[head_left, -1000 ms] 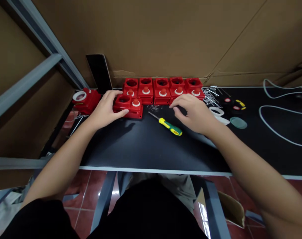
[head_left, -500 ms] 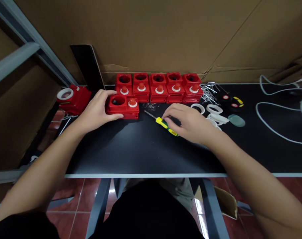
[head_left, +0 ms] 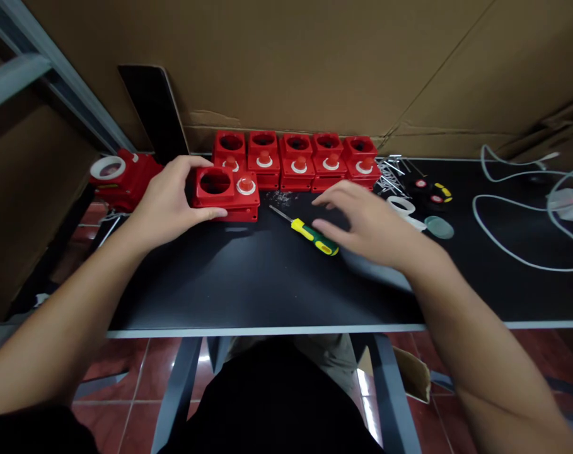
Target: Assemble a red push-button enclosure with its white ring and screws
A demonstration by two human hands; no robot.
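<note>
My left hand (head_left: 175, 200) grips the left end of a red housing (head_left: 236, 212) that has a round opening and a red knob with a white ring. Just right of it on the black tabletop lies a yellow and green screwdriver (head_left: 314, 237), its tip towards the upper left. Above and to the right of the handle is my right hand (head_left: 362, 221), fingers apart and holding nothing. Behind, several similar red housings (head_left: 296, 165) stand in a row against the cardboard.
Another red housing (head_left: 130, 180) with a white ring is at the far left. To the right are metal rods (head_left: 391, 176), white rings (head_left: 400, 205), a translucent disc (head_left: 439, 227), black and yellow rolls (head_left: 440, 193) and a white cable (head_left: 503, 255). A dark panel (head_left: 156, 110) leans behind.
My right hand has come off the screwdriver and opened, shifting slightly right. The housing in my left hand looks slightly lifted and tilted. The whole view has shifted a little.
</note>
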